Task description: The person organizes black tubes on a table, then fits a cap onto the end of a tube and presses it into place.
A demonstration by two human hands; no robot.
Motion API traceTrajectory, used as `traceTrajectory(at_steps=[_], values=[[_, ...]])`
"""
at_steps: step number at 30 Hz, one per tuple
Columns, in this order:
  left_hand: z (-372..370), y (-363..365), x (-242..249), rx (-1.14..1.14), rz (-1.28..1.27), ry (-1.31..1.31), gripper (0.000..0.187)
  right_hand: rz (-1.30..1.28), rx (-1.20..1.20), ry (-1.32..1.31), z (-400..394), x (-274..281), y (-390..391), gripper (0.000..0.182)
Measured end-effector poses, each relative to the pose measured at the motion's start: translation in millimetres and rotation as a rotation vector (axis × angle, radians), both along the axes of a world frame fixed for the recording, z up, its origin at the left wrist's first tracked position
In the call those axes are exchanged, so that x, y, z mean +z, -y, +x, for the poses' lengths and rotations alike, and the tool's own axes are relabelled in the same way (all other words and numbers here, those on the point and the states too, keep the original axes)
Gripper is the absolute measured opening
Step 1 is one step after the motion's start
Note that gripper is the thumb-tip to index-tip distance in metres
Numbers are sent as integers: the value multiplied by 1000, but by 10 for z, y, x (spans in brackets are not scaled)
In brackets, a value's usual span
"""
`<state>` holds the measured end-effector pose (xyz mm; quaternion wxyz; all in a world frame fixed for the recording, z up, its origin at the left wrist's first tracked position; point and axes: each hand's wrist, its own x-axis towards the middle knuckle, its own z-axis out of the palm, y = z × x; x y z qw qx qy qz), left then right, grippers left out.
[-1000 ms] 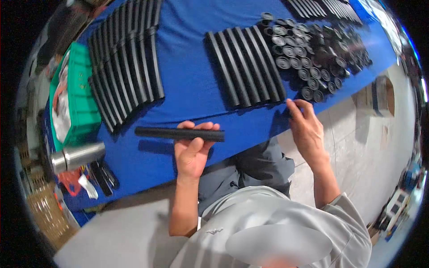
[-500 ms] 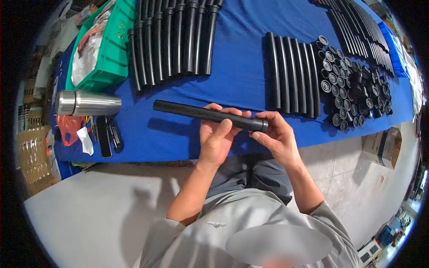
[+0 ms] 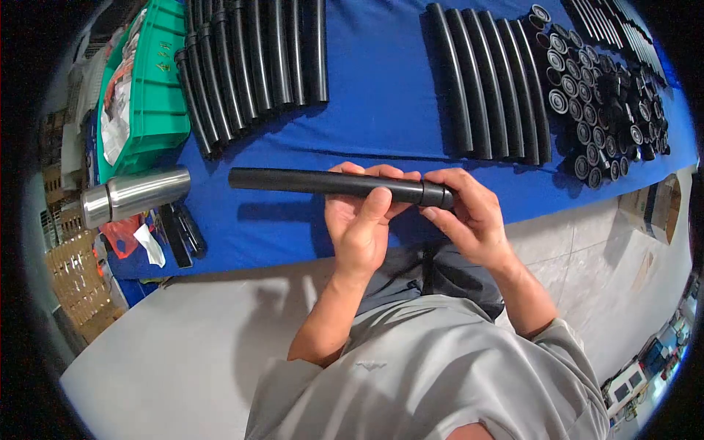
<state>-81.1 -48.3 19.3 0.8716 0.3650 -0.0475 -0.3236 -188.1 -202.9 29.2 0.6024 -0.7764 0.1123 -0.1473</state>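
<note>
The black tube (image 3: 315, 181) is held in the air above the blue cloth (image 3: 374, 81), nearly level, its bare end pointing to the person's left. A short black end piece (image 3: 438, 196) sits at its right end, a thin seam showing between the two. The left hand (image 3: 361, 235) is closed on the tube right of its middle, thumb on the near side and fingers behind. The right hand (image 3: 480, 220) pinches the end piece between thumb and fingers; the hands are close together.

The tube looks light, stiff and hollow, probably plastic, and its smooth round wall could roll or slip in a loose grasp. A wrap around the body should steady it, while a fingertip pinch on the end piece, kept in line with the tube, should avoid tilting that joint. It does not look fragile, though the surface might scuff.

Beyond the tube to the left lies a batch of dark tubes (image 3: 279, 51); beyond it to the right, a neat row of tubes (image 3: 469, 81), with many round black parts (image 3: 557, 101) farther right. Left of the tube stand a green crate (image 3: 158, 95) and, lying nearer, a steel flask (image 3: 147, 192).
</note>
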Motion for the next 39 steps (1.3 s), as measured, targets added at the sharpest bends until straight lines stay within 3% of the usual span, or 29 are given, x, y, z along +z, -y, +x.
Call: traceTrajectory(at_steps=[4,14,16,19,22,23,26,30,33,36,39], values=[[-46,21,21,21,24,-10,36,169,-31,7,-17,-50,-43,39],[-99,44,26,69,75,-42,34,92,-35,-12,6,24,-33,39],[-34,1,-21,7,24,-61,35,152,-49,-45,-6,-14,-56,39],[178,-92,9,-118,-103,-146,37,448,-70,-13,-44,-90,-92,42],[295,-235,-21,-243,-155,-111,39,486,-65,29,12,-8,-116,46],[278,-257,-78,-254,-153,-94,39,451,-64,61,53,5,-132,45],[185,-243,-115,-218,-149,-65,35,308,-55,-185,30,77,-83,43],[111,-215,-59,-156,-124,-74,34,382,-61,-128,53,66,-111,37],[93,-205,-64,-138,-91,-35,39,363,-99,-55,90,7,-176,37],[98,-222,-69,-145,-66,-53,41,162,-113,-52,75,-78,-169,37],[119,-230,-98,-168,-56,-34,42,237,-117,-73,75,-71,-176,37]])
